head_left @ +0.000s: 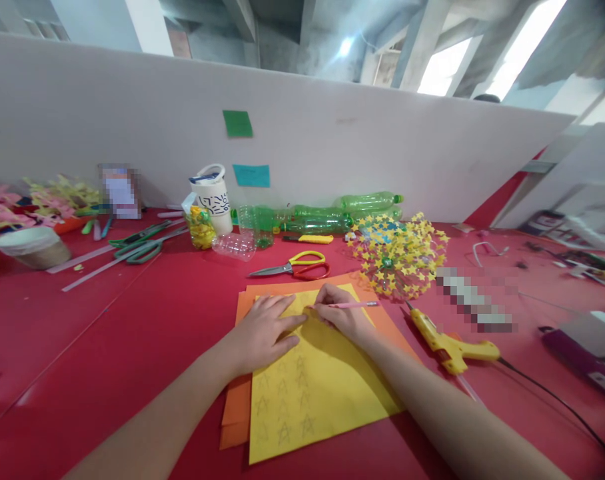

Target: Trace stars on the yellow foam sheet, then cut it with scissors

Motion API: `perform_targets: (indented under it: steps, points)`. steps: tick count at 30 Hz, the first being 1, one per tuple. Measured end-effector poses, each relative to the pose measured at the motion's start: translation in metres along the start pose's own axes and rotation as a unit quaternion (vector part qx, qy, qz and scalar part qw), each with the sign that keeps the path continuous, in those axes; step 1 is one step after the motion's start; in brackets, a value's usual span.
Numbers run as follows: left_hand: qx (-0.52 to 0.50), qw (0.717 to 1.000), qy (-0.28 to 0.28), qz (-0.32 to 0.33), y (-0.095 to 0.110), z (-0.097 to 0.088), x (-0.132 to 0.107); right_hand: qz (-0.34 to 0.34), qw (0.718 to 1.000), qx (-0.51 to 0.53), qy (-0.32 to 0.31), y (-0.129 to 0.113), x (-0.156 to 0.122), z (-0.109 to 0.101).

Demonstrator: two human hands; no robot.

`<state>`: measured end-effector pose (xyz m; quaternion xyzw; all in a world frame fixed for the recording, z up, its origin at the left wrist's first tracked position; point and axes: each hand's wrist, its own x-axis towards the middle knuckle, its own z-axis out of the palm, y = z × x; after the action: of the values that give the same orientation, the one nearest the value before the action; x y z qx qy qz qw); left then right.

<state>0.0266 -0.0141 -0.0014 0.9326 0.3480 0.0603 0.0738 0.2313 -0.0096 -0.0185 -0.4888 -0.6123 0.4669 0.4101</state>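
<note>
A yellow paper sheet (312, 393) with several pencilled star outlines lies on an orange sheet (235, 413) on the red table. My left hand (265, 330) rests flat on the yellow sheet's upper left part, fingers spread and pressing it down. My right hand (340, 312) is closed round a pink pencil (355, 305), its tip touching the sheet near the top edge, just right of my left fingertips.
A yellow glue gun (447, 343) with a black cord lies right of the sheets. Yellow-handled scissors (297, 265), a ball of yellow stars (397, 253), green plastic bottles (327, 217), a white cup (213, 197) and green scissors (140, 243) lie behind. A white partition wall (332, 140) bounds the table.
</note>
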Motion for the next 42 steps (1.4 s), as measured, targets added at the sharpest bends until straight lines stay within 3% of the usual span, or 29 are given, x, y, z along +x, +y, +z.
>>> perform_targets:
  steps: [17,32,42]
  points:
    - [-0.011,1.000,-0.009,-0.010,0.0007,-0.0012,0.0001,0.025,0.999,-0.003,-0.021,-0.0045,-0.0025,-0.0011]
    - [-0.024,1.000,-0.010,-0.015,-0.0006,0.0008,0.0002,0.044,0.998,0.015,0.038,-0.0037,0.0016,0.0039]
    - [-0.014,1.000,-0.013,-0.013,0.0003,-0.0014,-0.0004,0.041,0.998,0.011,0.041,-0.0079,0.0002,0.0043]
